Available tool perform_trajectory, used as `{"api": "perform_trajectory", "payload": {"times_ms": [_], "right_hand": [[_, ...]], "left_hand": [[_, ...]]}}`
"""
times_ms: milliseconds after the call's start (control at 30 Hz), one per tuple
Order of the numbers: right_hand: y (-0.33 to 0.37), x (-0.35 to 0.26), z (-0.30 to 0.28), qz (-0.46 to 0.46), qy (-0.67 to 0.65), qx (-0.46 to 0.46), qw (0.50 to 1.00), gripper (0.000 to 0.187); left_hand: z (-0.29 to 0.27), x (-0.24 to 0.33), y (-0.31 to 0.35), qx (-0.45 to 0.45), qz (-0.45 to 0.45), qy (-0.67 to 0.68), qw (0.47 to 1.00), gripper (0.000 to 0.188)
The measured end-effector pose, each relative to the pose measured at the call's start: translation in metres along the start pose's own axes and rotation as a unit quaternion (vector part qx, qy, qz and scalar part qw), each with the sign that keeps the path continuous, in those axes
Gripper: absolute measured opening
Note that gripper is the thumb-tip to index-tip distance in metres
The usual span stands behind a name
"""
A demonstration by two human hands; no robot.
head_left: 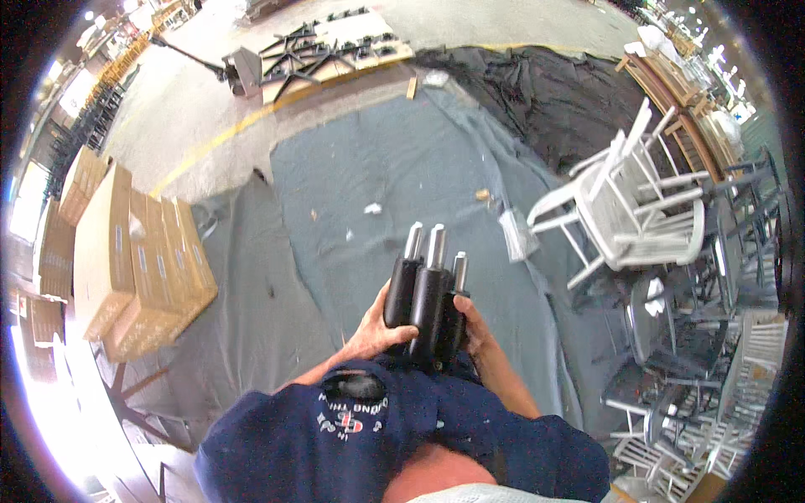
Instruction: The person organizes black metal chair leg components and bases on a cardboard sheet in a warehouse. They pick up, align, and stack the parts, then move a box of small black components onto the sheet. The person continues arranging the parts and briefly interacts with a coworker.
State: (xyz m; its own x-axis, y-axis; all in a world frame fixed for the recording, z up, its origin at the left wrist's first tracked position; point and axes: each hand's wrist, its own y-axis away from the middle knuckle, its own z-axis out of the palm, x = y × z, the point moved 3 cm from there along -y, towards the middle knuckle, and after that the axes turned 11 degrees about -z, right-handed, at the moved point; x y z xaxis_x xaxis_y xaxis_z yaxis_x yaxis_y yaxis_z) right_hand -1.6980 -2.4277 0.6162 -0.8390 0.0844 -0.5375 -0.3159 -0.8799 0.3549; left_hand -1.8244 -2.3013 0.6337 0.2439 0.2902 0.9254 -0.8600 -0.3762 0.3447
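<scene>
Both hands, left hand (pixel 375 334) and right hand (pixel 475 327), clamp 3 black cylinders (pixel 426 293) above grey floor cloth (pixel 402 168).

Three black gas-lift cylinders (pixel 426 293), silver rods up, bundled upright together.

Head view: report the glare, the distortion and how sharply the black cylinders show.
Head view: daylight blows out the lower left edge beside the cardboard boxes to white; the fisheye bends the yellow floor line and darkens the corners; the three black cylinders, held by the left hand and right hand, are fairly sharp and evenly lit, while the white chairs near the rim look soft and stretched.
</scene>
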Motion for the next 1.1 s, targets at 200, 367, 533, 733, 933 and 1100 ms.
{"api": "perform_trajectory", "payload": {"times_ms": [200,367,533,733,933,1100], "right_hand": [[-0.183,-0.166,0.007,0.029,0.040,-0.053,0.997,0.062],[-0.358,-0.283,-0.010,0.018,0.063,-0.088,0.994,0.064],[-0.532,-0.412,-0.018,-0.043,0.077,-0.061,0.994,0.060],[-0.691,-0.579,-0.022,-0.094,0.048,0.003,0.994,0.069],[-0.884,-0.740,-0.068,-0.137,0.089,0.012,0.986,0.070],[-1.047,-0.883,-0.079,-0.073,0.055,-0.020,0.996,0.064]], "left_hand": [[-0.026,0.111,-0.188,0.055,-0.004,0.085,0.995,0.106],[-0.070,0.188,-0.371,0.068,0.011,0.065,0.995,0.106],[-0.124,0.264,-0.579,0.058,0.005,0.017,0.998,0.106],[-0.152,0.377,-0.809,-0.027,0.014,0.010,0.999,0.102],[-0.182,0.450,-1.056,-0.061,0.009,-0.006,0.998,0.105],[-0.205,0.537,-1.241,-0.025,0.019,0.029,0.999,0.102]]}}
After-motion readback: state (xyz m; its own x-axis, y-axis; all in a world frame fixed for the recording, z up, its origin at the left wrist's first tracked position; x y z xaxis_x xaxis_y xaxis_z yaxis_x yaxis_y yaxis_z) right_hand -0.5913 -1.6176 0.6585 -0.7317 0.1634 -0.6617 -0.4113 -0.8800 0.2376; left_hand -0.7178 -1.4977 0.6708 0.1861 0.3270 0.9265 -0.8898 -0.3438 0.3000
